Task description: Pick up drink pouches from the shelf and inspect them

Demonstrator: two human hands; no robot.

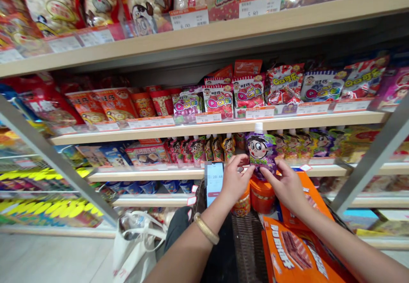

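Note:
A purple jelly drink pouch with a white cap and a cartoon face is held upright between my two hands. My left hand pinches its left side, and a gold bangle circles that wrist. On the pouch's lower right edge, my right hand grips with thumb and fingers. Just below the pouch are an orange-lidded jar and a smaller orange tub in a dark woven basket. Orange snack packs lie beside them under my right forearm.
A lit phone stands left of the basket. Ahead, one shelf carries rows of similar pouches; candy bags fill the shelf above. Grey metal posts flank the shelving. A white bag is at the lower left.

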